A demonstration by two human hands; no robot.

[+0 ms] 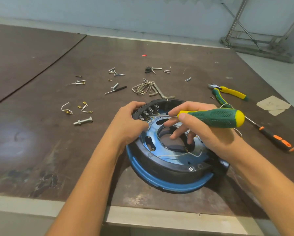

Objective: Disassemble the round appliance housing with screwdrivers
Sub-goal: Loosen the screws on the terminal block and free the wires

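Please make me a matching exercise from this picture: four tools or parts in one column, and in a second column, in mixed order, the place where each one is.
1. green screwdriver
2. orange-black screwdriver
3. hex keys
4. bolt with nut

A. on the table, left of the housing
B. gripped by the right hand
C. on the table, beyond the housing
D. on the table, right of the right hand

Pairs: 1-B, 2-D, 3-C, 4-A

A dark brown worktable (pixel 40 133) meets a pale blue-grey wall (pixel 108 11); a metal frame (pixel 255 49) stands beyond its far right corner.
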